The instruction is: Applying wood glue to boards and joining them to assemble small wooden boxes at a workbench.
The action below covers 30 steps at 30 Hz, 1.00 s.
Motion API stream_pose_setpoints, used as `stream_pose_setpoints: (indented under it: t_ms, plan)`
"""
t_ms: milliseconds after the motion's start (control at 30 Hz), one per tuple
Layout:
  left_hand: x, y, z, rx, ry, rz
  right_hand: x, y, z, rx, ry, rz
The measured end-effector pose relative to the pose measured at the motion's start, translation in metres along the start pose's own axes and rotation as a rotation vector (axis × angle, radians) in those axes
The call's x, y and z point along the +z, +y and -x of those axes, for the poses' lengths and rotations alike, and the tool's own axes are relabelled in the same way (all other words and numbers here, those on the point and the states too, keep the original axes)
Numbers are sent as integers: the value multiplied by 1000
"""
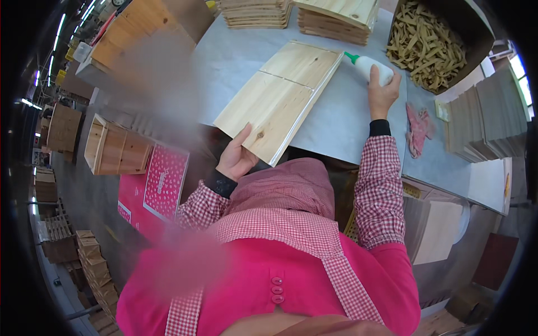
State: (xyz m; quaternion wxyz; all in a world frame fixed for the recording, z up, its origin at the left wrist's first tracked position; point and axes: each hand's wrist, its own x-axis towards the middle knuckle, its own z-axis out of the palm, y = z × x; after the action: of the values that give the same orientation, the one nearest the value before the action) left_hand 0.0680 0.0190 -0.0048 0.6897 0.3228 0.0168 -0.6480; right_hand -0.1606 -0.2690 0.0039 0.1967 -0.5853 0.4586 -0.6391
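A pale wooden panel (284,92) with a groove across it lies slanted over the table's near edge. My left hand (237,157) grips its near left corner, thumb on top and fingers underneath. In my right hand (384,92) is a white glue bottle (372,69) with a green nozzle, tipped so that the nozzle meets or nearly meets the panel's far right corner. A glossy white line, like wet glue, runs along the panel's right edge.
Stacked wooden panels (335,27) stand at the table's far side. A box of wood strips (428,47) is at the far right. Pink gloves (418,130) lie near a stack of grey boards (487,115). At left sit a wooden box (120,148) and a pink printed carton (165,179).
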Motion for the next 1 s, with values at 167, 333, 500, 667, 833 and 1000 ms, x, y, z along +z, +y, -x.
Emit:
stream_pose_setpoints:
  t_ms: [167, 333, 500, 667, 833, 1000]
  plan:
    - [-6, 6, 0, 39, -3, -18, -10, 7, 5, 348, 87, -392]
    - [-59, 17, -1, 242, 12, -65, -49, -30, 36, 418, 140, -596]
    - [-86, 63, 19, -38, 275, -300, -61, -18, 54, 469, 100, -693]
    - [-15, 151, 25, -151, 442, -1977, -54, -23, 54, 496, 96, -755]
    - [131, 197, -133, 1233, 27, -2488, -51, -17, 52, 535, 128, -751]
    - [241, 198, -289, 1628, -181, -2802, -58, -11, 51, 545, 132, -690]
